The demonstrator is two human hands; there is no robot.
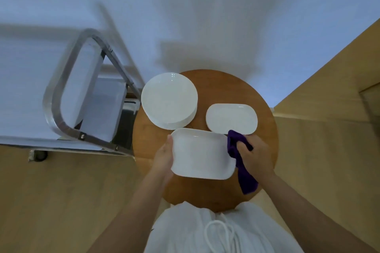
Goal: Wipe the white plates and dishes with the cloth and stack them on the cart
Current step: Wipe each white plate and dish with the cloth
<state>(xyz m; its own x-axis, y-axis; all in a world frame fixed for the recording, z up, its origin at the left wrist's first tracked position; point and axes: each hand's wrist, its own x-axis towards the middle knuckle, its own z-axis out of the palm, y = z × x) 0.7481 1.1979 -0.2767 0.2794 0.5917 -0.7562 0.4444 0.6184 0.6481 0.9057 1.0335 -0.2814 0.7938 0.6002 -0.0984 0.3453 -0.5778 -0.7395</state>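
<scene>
Your left hand (164, 156) grips 1 rectangular dish (202, 154) at center, right hand (255, 154) clutching the cloth (243, 172); the plate stack (169, 99) and oval dish (231, 118) wait, and the cart (67, 96) at left looks bare.

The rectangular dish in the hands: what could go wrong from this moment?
1. The left hand holds the rectangular dish only at its left edge, while the right hand grips the purple cloth at the opposite edge; a firm wipe might tip the dish or make it slip.
2. The stack of round plates overhangs the edge of the round wooden table on the cart side; a bump could possibly push it off.
</scene>
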